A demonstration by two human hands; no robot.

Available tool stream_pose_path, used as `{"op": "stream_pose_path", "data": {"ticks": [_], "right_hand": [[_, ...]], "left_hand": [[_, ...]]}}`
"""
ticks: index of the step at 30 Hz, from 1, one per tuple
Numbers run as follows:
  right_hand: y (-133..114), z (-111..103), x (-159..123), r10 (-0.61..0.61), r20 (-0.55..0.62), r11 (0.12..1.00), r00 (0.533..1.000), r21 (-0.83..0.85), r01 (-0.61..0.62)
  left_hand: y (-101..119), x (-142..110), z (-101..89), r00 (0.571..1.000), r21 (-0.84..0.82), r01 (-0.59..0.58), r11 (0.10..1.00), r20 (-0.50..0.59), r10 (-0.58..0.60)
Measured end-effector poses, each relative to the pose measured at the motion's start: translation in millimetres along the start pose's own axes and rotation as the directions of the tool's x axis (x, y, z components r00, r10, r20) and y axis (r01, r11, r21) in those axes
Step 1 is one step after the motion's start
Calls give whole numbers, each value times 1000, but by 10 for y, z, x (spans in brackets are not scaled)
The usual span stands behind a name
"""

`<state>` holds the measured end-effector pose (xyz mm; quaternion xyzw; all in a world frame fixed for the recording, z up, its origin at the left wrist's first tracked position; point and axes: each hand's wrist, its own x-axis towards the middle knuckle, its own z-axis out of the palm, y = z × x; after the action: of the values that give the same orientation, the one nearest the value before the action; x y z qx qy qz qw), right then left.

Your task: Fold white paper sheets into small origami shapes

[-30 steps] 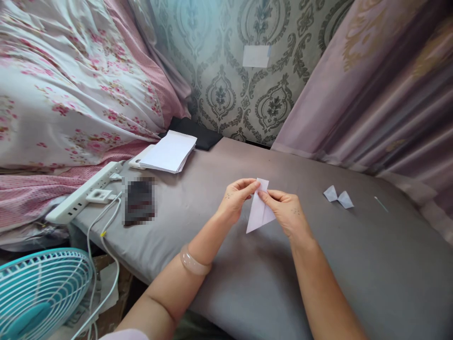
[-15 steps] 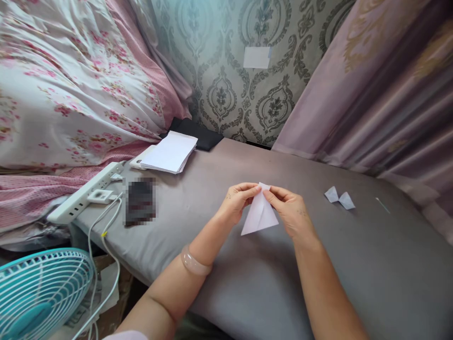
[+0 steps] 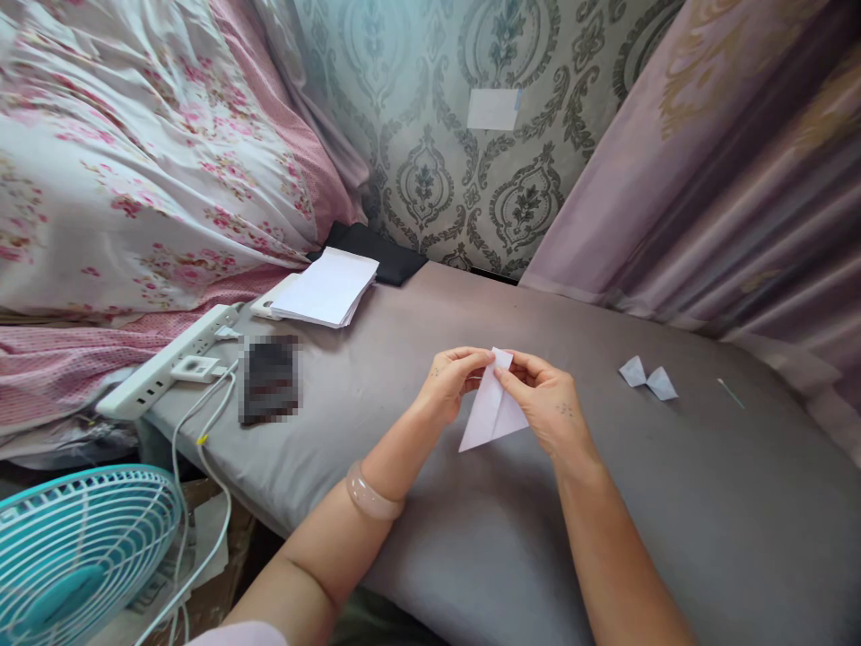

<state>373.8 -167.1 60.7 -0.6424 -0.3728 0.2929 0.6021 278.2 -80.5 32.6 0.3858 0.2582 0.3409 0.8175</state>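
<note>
A white sheet of paper (image 3: 485, 414), folded to a narrow point at the top and wide at the bottom, is held between both hands above the grey-covered surface. My left hand (image 3: 452, 381) pinches its upper left edge with thumb and fingers. On the other side, my right hand (image 3: 543, 395) grips the paper, the thumb pressed on its front near the centre crease. The right fingers behind the sheet are partly hidden. Off to the right lie two joined folded paper pieces (image 3: 647, 378) and a thin white stick (image 3: 730, 393).
A stack of white paper (image 3: 326, 285) lies at the back left by a black flat item (image 3: 377, 255). Nearer are a white power strip (image 3: 165, 361) with cables and a pixelated dark object (image 3: 270, 379). A turquoise fan (image 3: 81, 556) stands at lower left.
My right thumb has slid down and left along the paper's front, and the right hand covers more of its right side. My left hand stays almost still.
</note>
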Motion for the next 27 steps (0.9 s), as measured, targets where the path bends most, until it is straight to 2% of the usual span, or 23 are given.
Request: {"op": "stream_pose_path", "data": {"ticks": [8,15,18,21,27], "right_hand": [[28,6,3,-73,-28,992,997,-103,70],[62,19,-30,-209,11,940,978,-275,204],[78,29,-59,-303,33,862,952,-417,289],[69,44,-90,-401,83,727,912,-577,372],[20,72,-147,-488,152,504,859,-755,419]], "left_hand": [[15,-13,3,1000,1,-4,1000,-7,4],[9,2,-1,999,-5,-43,999,-31,43],[3,1,2,997,9,-52,999,-49,52],[-5,0,2,998,9,-60,998,-34,60],[4,-10,3,997,11,-80,997,5,80]]}}
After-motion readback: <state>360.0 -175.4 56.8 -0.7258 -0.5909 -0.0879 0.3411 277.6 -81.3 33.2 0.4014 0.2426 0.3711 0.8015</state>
